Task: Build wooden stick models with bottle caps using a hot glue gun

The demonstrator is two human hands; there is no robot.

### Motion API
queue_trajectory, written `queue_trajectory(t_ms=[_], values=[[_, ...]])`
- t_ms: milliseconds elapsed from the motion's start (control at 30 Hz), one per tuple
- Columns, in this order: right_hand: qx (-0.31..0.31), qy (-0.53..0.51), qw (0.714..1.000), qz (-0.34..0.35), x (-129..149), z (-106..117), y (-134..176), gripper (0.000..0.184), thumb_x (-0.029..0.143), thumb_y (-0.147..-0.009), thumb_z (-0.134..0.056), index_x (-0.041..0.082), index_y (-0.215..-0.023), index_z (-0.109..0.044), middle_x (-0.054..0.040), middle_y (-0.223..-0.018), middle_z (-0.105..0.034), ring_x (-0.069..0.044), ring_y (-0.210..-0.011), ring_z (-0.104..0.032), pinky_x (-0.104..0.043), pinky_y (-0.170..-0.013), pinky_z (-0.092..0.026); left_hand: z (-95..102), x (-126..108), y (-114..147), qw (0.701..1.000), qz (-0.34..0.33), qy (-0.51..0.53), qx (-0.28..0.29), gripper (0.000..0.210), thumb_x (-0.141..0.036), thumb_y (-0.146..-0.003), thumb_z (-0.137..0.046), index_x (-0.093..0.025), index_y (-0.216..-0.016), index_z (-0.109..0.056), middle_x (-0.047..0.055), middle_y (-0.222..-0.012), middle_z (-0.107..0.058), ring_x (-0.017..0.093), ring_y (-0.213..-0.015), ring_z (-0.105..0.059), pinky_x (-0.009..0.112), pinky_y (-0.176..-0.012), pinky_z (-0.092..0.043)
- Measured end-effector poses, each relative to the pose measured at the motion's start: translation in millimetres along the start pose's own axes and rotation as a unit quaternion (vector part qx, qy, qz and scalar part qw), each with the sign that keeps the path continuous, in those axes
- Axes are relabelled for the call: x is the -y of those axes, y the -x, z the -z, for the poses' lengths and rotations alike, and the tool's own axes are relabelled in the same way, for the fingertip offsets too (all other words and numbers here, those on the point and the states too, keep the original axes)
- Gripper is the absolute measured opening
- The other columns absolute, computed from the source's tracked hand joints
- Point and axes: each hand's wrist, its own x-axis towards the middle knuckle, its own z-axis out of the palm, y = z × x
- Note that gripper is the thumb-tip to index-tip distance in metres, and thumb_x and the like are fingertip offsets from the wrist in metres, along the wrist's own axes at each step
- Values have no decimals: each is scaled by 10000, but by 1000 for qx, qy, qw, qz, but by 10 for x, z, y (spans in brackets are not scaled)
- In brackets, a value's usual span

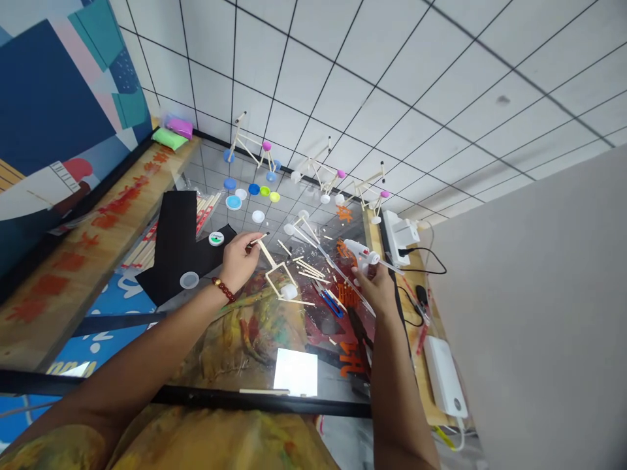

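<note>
"Why pinch it there?"

"Left hand (240, 262) has the stick frame (273, 266) by its dark-tipped end, probably keeping clear of the joints. Right hand (379, 287) grasps the glue gun (356, 248)."

"And the frame?"

"Between the hands, over the glass tabletop (240, 352): pale, spindly, with a white cap (289, 292). Similar models (267, 145) stand beyond."

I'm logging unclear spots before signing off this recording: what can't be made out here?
All in the head view:
- Right hand: the hand itself hides some of its fingers at the glue gun.
- Left hand: its back hides part of its grip on the stick frame.
- Green-and-white disc: print too small.
- Left upper arm: cut off by the picture's edge.
</note>
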Motion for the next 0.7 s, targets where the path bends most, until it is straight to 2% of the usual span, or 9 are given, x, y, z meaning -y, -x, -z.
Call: queue_trajectory(t_ms=[100,200,267,333,367,433,500,600,700], values=[[7,-33,999,7,-58,41,27,644,580,-764,-635,134,-1221,-557,-151,-1070,-711,-256,-859,-662,-415,-771,-518,-2,5,0,1000,1,-1,3,253,-152,-828,-580,-170,-1020,-744,83,-1064,-734,205,-961,-696,311,-836,-580],[-9,-1,1000,8,-24,133,182,645,562,-765,-658,127,-1230,-556,-159,-1103,-697,-255,-874,-663,-403,-769,-515,0,-1,1,1000,3,1,2,248,-155,-828,-581,-166,-1016,-743,86,-1066,-734,207,-965,-695,314,-840,-580],[-89,64,994,11,84,179,401,571,527,-782,-675,139,-1192,-591,-144,-1079,-692,-247,-827,-652,-388,-727,-504,3,-11,2,1000,4,4,0,235,-164,-831,-585,-168,-1006,-742,84,-1062,-735,207,-960,-695,312,-828,-583],[-194,94,976,36,251,156,674,338,447,-871,-608,158,-1037,-664,-101,-914,-698,-231,-757,-629,-380,-713,-496,7,-23,5,1000,4,5,1,228,-173,-836,-586,-171,-1004,-741,80,-1060,-734,206,-950,-695,307,-807,-587],[-189,84,975,86,344,109,807,245,392,-907,-577,173,-932,-684,-81,-838,-690,-220,-727,-621,-370,-706,-499,10,-29,6,1000,3,4,2,229,-171,-837,-585,-172,-1004,-741,79,-1059,-734,206,-947,-696,305,-801,-588],[-46,53,973,219,521,-42,1018,154,322,-922,-603,210,-913,-709,-64,-874,-708,-219,-799,-649,-364,-756,-524,13,-37,7,1000,-1,3,4,235,-159,-834,-580,-171,-1004,-741,76,-1058,-734,206,-954,-694,305,-808,-587],[47,59,954,289,651,-219,1129,136,259,-935,-599,229,-990,-719,-69,-960,-718,-240,-895,-655,-386,-808,-537,13,-37,7,1000,-5,4,3,241,-146,-831,-576,-168,-1005,-741,77,-1058,-734,207,-966,-693,306,-820,-583],[111,94,936,320,741,-362,1155,131,194,-935,-592,227,-927,-718,-76,-937,-711,-253,-877,-641,-402,-803,-536,8,-26,9,1000,-6,3,1,240,-142,-831,-580,-167,-1009,-740,79,-1054,-734,207,-962,-693,311,-818,-582],[167,104,922,333,790,-233,1160,209,114,-933,-534,218,-812,-669,-63,-863,-687,-231,-814,-621,-387,-768,-525,0,-21,14,1000,-6,5,-1,233,-142,-831,-585,-162,-1005,-739,86,-1057,-733,209,-957,-696,314,-809,-586]])
